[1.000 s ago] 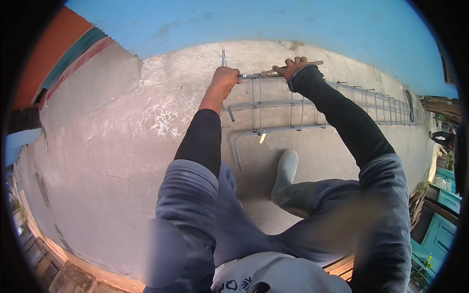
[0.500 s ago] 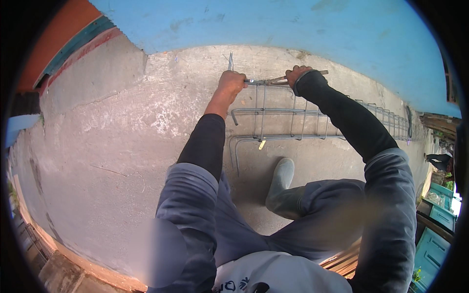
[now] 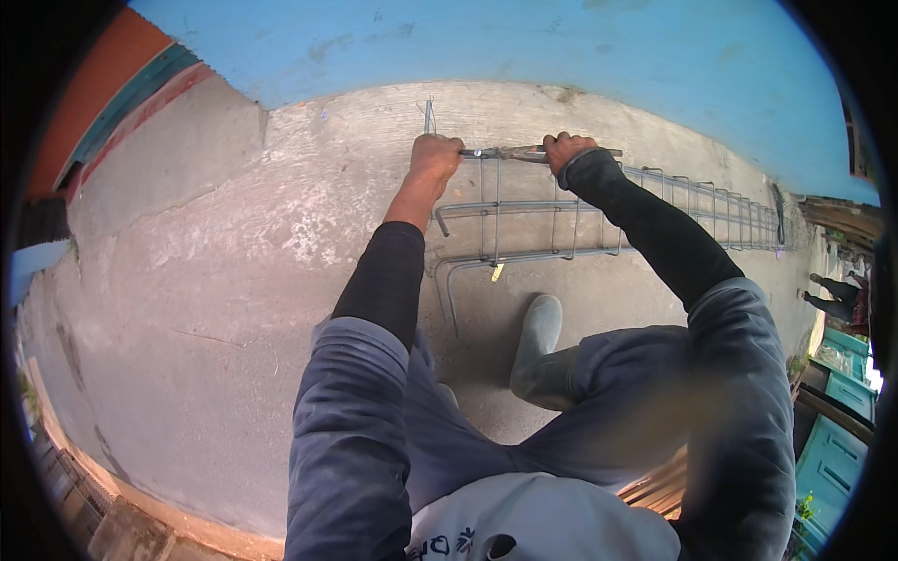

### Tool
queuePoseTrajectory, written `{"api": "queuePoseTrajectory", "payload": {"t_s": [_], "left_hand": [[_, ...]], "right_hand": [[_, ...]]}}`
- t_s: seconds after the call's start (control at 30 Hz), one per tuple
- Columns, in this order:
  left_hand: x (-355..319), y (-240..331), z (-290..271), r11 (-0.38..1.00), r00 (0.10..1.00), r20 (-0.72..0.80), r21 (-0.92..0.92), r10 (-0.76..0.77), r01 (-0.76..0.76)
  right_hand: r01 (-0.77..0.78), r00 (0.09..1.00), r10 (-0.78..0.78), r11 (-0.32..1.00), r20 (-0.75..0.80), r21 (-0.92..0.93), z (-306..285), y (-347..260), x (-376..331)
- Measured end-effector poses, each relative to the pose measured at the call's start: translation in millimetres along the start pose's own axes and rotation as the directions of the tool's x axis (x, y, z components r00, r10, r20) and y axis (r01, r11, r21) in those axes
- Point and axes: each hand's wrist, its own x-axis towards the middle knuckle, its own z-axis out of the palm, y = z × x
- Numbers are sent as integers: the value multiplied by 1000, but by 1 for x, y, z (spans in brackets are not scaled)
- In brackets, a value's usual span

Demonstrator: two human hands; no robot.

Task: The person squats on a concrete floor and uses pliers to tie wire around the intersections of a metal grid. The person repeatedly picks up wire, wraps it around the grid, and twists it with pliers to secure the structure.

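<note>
bare concrete ground (image 3: 234, 280), blue wall (image 3: 561, 56) at top. upper centre: left hand (image 3: 436, 157) fisted on rebar cage (image 3: 599, 210) end; right hand (image 3: 568, 151) clenched around a metal tool (image 3: 510, 152).

No packages, labels, signs or screens.

The top bar of a rebar cage (image 3: 599, 220) on concrete ground (image 3: 215, 280) is gripped by the left hand (image 3: 435, 157); a metal tool (image 3: 524, 152) is held by the right hand (image 3: 567, 150).
</note>
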Motion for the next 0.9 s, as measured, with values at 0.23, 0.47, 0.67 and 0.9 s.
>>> {"api": "queuePoseTrajectory", "payload": {"t_s": [0.23,0.47,0.67,0.9], "left_hand": [[-18,32,15,962,982,-8,-202,-187,182],[-12,40,-10,944,978,-32,-267,-207,192],[-17,32,-12,941,974,-11,-263,-226,215],[-16,38,-17,933,964,37,-244,-265,266]], "right_hand": [[28,1000,-27,999,-5,43,29,17,-5],[-142,989,150,937,-2,319,66,17,-10],[-89,996,77,864,45,496,64,13,-14],[-53,980,-42,883,193,467,47,15,-4]]}}
